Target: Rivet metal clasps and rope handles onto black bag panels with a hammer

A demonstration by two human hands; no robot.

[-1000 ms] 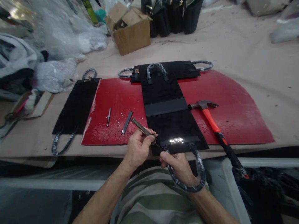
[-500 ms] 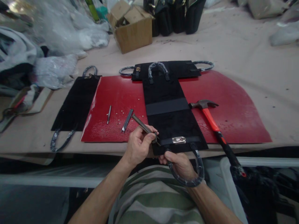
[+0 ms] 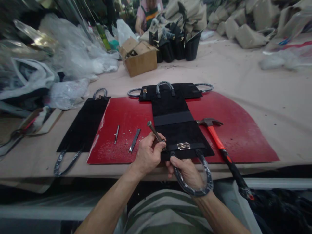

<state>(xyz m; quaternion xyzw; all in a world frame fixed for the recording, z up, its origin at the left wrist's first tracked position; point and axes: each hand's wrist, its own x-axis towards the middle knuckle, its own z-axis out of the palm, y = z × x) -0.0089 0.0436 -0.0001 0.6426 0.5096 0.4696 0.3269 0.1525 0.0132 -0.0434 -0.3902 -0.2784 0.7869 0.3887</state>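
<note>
A flat black bag panel (image 3: 174, 128) with a metal clasp (image 3: 183, 146) lies on a red mat (image 3: 234, 130) at the table's near edge. My left hand (image 3: 148, 154) is closed round a metal punch (image 3: 154, 130), whose tip meets the panel's near left corner. My right hand (image 3: 186, 170) is closed on the plastic-wrapped bag handle (image 3: 203, 182) that hangs over the edge. A hammer (image 3: 220, 148) with a red and black grip lies just right of the panel.
Two small metal tools (image 3: 134, 140) and tiny rivets lie on the mat's left part. Another black panel (image 3: 84, 125) lies left of the mat. A cardboard box (image 3: 138, 57), black bags (image 3: 175, 45) and plastic wrap (image 3: 73, 58) sit further back. A person sits far behind.
The view has tilted up, showing more of the far table. The punch stands more upright in my left hand. My right hand stays on the handle.
</note>
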